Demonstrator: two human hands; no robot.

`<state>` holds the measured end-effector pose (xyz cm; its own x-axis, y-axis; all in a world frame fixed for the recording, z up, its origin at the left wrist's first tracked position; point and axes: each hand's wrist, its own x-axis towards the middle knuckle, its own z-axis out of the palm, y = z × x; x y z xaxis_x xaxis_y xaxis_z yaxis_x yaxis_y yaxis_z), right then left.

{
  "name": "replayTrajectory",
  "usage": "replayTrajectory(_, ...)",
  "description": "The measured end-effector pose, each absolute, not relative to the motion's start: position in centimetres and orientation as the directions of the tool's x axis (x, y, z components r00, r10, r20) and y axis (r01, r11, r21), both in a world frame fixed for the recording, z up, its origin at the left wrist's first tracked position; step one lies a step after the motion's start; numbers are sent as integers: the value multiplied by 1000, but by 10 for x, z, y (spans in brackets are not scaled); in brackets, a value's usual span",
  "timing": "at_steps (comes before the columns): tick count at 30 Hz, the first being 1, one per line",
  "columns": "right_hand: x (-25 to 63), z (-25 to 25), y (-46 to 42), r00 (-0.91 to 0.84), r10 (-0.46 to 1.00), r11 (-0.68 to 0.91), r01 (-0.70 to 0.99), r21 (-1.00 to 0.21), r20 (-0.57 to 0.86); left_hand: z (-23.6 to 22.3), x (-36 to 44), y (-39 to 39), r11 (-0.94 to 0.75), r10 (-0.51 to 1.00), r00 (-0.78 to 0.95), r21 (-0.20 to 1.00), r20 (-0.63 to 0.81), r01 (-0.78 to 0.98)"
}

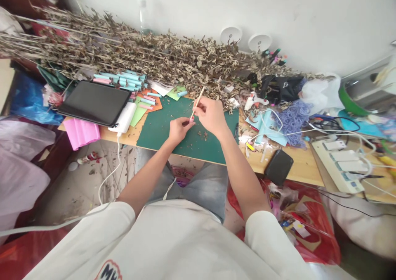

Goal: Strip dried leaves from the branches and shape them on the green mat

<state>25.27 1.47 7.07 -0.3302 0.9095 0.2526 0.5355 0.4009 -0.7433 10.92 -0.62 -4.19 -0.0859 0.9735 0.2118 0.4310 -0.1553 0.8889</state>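
Carefully now, my right fingers point(202, 102) pinch the slim pale wooden stick point(201, 93), its lower end at what looks like a small pink paper roll point(192, 118) gripped by my left fingers point(186, 121) above the flat dark-green mat point(161, 127), where a skewed push could crumple it.
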Motion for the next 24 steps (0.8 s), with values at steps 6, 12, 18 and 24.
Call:
replayTrajectory(6, 254, 69, 14, -320, 911, 401, 542, -738, 260, -43, 109, -5, -162, 972, -87, 893, 218, 420)
replayTrajectory(12, 255, 70, 15, -339, 904, 406, 491, -771, 260, -45, 109, -6, -173, 969, -88, 891, 229, 420)
replayTrajectory(18, 255, 69, 11, -333, 910, 395, 512, -762, 247, -45, 109, -6, -171, 972, -76, 892, 222, 419)
replayTrajectory(24, 255, 68, 14, -309, 913, 398, 530, -749, 267, -44, 109, -6, -171, 972, -83, 901, 221, 398)
